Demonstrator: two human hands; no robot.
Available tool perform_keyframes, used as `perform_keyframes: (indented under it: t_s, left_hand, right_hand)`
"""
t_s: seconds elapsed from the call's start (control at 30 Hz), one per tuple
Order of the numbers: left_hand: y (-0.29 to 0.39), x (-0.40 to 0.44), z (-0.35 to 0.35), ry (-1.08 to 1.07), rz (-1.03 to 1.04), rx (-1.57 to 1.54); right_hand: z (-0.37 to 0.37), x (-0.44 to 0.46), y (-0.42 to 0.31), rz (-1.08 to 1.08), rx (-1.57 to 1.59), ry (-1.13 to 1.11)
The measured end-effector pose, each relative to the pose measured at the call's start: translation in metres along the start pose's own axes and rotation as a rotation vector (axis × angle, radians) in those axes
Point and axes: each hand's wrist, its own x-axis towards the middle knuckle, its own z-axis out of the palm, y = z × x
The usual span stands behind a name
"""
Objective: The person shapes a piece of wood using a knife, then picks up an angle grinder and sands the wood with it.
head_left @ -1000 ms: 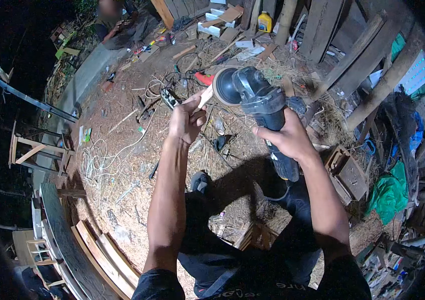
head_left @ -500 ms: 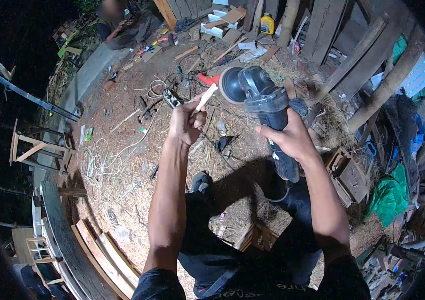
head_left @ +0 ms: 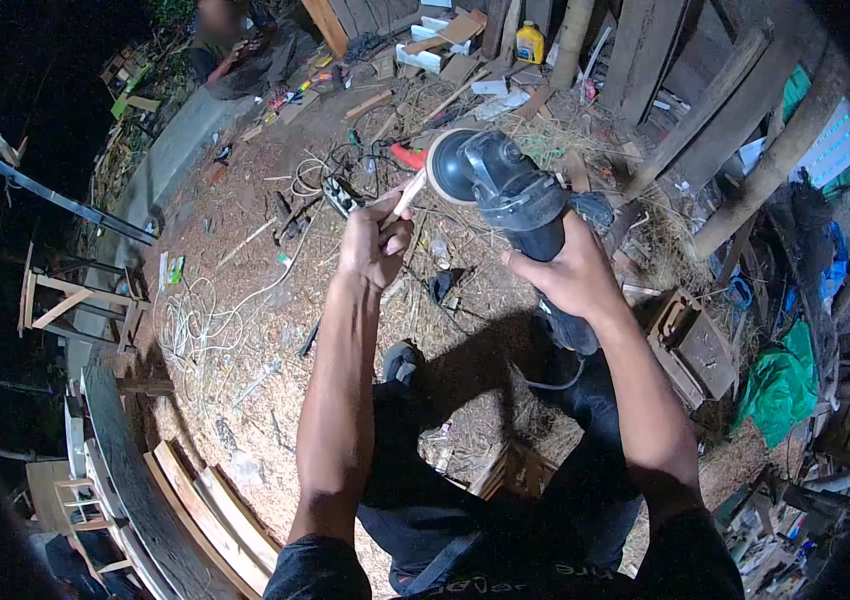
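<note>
My left hand [head_left: 377, 243] is closed around a small pale piece of wood [head_left: 407, 194] that points up and to the right. My right hand [head_left: 573, 268] grips the body of an angle grinder [head_left: 517, 190], thumb lying along its side. The grinder's round sanding disc [head_left: 453, 167] faces left, and its edge meets the tip of the wood; whether they press together I cannot tell. A power cord [head_left: 557, 386] curves from the tool's lower end beside my leg. Behind the disc, a red tool [head_left: 407, 156] lies partly hidden on the ground.
Tangled white cable [head_left: 195, 325] lies on the shavings at left. Long boards [head_left: 210, 510] rest at lower left. A wooden box [head_left: 693, 350] and green plastic sheet [head_left: 783, 385] are at right. A yellow bottle [head_left: 530, 44] stands at the back. Another person [head_left: 220, 45] sits far left.
The grinder has shifted slightly left and its disc has come to the tip of the wood. My left hand has barely moved.
</note>
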Motion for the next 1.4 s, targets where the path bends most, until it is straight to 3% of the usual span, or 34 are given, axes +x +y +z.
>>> perform_keyframes:
  t_s: [0.1, 0.3, 0.47, 0.5, 0.57, 0.63, 0.9, 1.1, 1.17, 1.3, 1.4]
  left_hand:
    - [0.002, 0.002, -0.008, 0.021, -0.007, -0.025]
    - [-0.001, 0.003, -0.005, 0.003, 0.009, 0.015]
    - [0.002, 0.004, -0.018, -0.063, 0.06, 0.083]
    - [0.0, 0.001, -0.012, 0.014, 0.091, 0.102]
    - [-0.003, -0.004, 0.006, 0.171, 0.157, 0.136]
    - [-0.005, 0.014, -0.017, 0.118, 0.221, 0.232]
    - [-0.004, 0.011, -0.004, 0.176, 0.396, 0.308]
    - [-0.001, 0.011, 0.0, 0.259, 0.507, 0.477]
    - [-0.008, 0.02, -0.006, 0.201, 0.51, 0.452]
    - [-0.02, 0.032, -0.014, 0.089, 0.498, 0.547]
    - [-0.017, 0.028, -0.006, 0.035, 0.468, 0.622]
  right_hand:
    - [-0.004, 0.0, -0.006, 0.078, -0.134, 0.033]
    - [-0.001, -0.001, -0.009, -0.032, -0.12, 0.042]
    - [-0.005, 0.006, 0.011, 0.043, -0.134, 0.076]
    - [-0.005, 0.008, 0.016, 0.054, -0.138, 0.092]
    - [-0.008, 0.009, 0.001, 0.111, -0.081, 0.089]
    - [-0.012, 0.012, 0.002, 0.177, -0.058, 0.089]
    - [-0.012, 0.015, 0.024, 0.057, 0.003, 0.197]
    - [-0.009, 0.01, -0.004, 0.232, 0.242, 0.19]
    - [-0.009, 0.01, -0.015, 0.298, 0.346, 0.179]
    - [-0.004, 0.019, 0.013, 0.071, 0.101, 0.226]
    - [0.004, 0.023, 0.011, 0.059, 0.1, 0.179]
